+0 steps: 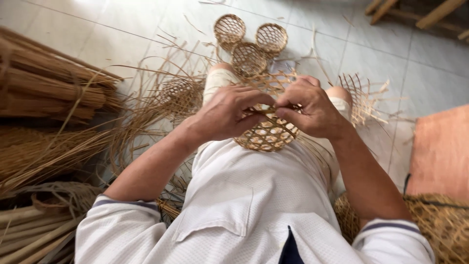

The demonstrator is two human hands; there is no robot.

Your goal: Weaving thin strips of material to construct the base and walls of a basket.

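**Bamboo basket half woven, rim still open**

Mid-frame, on the lap, the left hand (225, 113) and right hand (312, 108) pinch loose strips on a small openwork basket (267, 133), fingers curled tight around its upper edge. Its rounded body looks finished; unwoven ends still stick out above. Beyond, at top centre, three finished baskets (248, 41) sit on the tiled floor (391, 63). Bundled strips (44, 88) lie at left.

small woven basket (267, 133) — open lattice, tan — unfinished, tilted on lap
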